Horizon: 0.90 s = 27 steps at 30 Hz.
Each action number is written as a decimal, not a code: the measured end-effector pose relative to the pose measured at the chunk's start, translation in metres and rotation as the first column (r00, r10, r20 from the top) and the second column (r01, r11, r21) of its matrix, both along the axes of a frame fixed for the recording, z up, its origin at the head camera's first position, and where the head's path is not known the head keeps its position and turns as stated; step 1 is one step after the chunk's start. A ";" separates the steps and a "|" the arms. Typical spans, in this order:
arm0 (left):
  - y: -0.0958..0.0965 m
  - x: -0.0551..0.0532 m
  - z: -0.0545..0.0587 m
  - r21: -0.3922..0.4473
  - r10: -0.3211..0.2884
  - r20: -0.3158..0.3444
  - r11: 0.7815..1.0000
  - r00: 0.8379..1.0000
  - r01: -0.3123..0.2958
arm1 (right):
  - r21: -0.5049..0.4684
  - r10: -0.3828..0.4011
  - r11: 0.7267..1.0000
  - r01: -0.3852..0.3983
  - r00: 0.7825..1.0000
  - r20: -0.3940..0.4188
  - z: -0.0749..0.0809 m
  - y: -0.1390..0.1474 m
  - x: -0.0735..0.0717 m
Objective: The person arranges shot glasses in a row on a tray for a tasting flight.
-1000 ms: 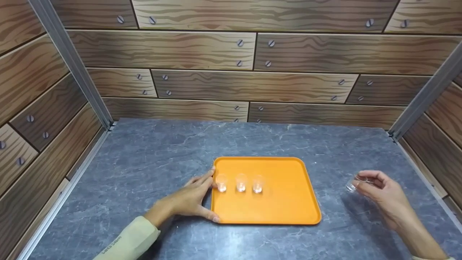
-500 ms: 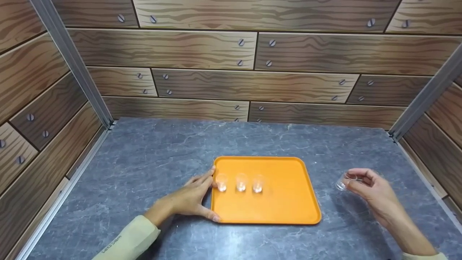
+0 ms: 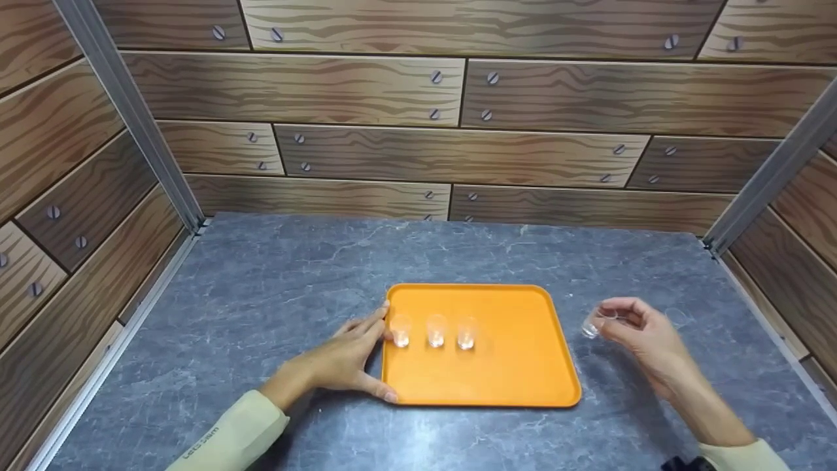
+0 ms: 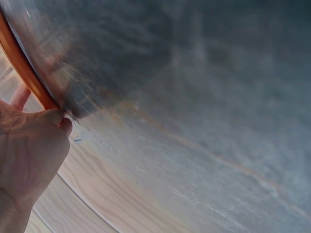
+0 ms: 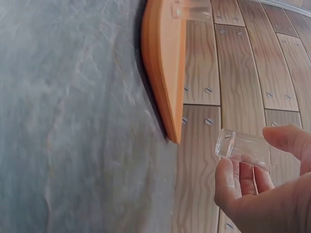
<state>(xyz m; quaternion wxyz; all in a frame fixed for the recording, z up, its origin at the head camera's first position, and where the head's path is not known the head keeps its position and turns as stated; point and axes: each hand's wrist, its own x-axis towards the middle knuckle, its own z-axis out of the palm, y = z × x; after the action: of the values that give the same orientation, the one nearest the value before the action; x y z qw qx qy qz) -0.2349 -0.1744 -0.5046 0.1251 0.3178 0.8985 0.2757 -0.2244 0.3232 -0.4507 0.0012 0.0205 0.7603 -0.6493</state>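
Cup (image 5: 240, 145) pinched by its sides between thumb and fingers of the right hand (image 3: 646, 340), just right of the orange tray (image 3: 516, 366), probably to leave the base free. Hands well apart, with the left hand (image 3: 350, 361) spread along the tray's left edge, likely just bracing it. On the tray, three clear cups (image 3: 436, 332) in a row, seemingly empty.

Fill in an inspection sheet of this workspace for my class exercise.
Surface: grey marbled tabletop.
Job's things: orange tray bearing three clear tumblers in a row; fourth tumbler, off the tray.
Clutter: clear outline at the right, too faint to identify.
Left hand: rests against the tray's left edge.
Right hand: holds the fourth tumbler, right of the tray.
Cables: nothing seen.
Surroundings: wood-patterned walls, grey metal corner posts.
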 end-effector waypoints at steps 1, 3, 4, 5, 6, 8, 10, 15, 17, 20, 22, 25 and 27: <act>0.000 0.000 0.000 -0.002 0.000 0.001 1.000 1.000 0.000 | 0.009 -0.001 1.000 0.001 1.000 0.000 -0.001 -0.002 -0.001; 0.001 0.000 0.000 -0.004 0.000 0.004 1.000 1.000 0.000 | 0.017 0.001 1.000 -0.001 1.000 0.001 -0.004 -0.006 -0.001; 0.001 0.000 -0.001 -0.004 -0.001 0.003 1.000 1.000 0.001 | 0.024 0.001 1.000 -0.001 1.000 0.004 -0.005 -0.008 -0.002; 0.001 0.000 -0.001 -0.005 -0.002 -0.001 1.000 1.000 0.002 | 0.025 0.001 1.000 -0.002 1.000 0.007 -0.006 -0.011 -0.002; 0.001 0.000 -0.001 -0.006 -0.004 -0.002 1.000 1.000 0.004 | 0.027 0.004 1.000 -0.004 1.000 0.008 -0.007 -0.013 -0.003; 0.000 -0.001 -0.001 -0.005 -0.004 -0.004 1.000 1.000 0.004 | 0.032 0.006 0.999 -0.007 1.000 0.010 -0.008 -0.016 -0.003; 0.000 -0.001 -0.001 -0.006 -0.003 -0.008 1.000 1.000 0.003 | 0.039 0.007 0.999 -0.008 1.000 0.012 -0.009 -0.020 -0.004; 0.000 -0.001 -0.001 -0.005 -0.004 -0.009 1.000 1.000 0.004 | 0.030 0.026 0.999 -0.027 0.999 0.020 -0.013 -0.029 -0.005; 0.000 0.000 -0.001 -0.003 -0.006 -0.008 1.000 1.000 0.006 | 0.021 0.041 0.999 -0.041 0.999 0.028 -0.015 -0.031 -0.006; 0.000 0.000 -0.001 -0.005 -0.006 -0.008 1.000 1.000 0.006 | 0.019 0.057 0.998 -0.058 0.997 0.042 -0.017 -0.035 -0.006; 0.000 0.000 -0.001 -0.007 -0.006 -0.009 1.000 1.000 0.006 | 0.024 0.064 0.998 -0.066 0.997 0.046 -0.018 -0.038 -0.006; 0.000 0.000 -0.001 -0.006 -0.003 -0.012 1.000 1.000 0.003 | 0.042 0.064 0.997 -0.066 0.997 0.046 -0.017 -0.043 -0.007; 0.000 0.000 -0.001 0.001 -0.004 -0.008 1.000 1.000 0.004 | 0.047 0.065 0.997 -0.067 0.997 0.043 -0.018 -0.048 -0.008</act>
<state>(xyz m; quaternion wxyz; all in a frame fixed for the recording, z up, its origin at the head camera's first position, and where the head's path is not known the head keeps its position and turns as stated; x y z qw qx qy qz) -0.2353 -0.1745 -0.5053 0.1220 0.3206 0.8983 0.2745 -0.2319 0.2756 -0.4685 0.0379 0.0087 0.7759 -0.6297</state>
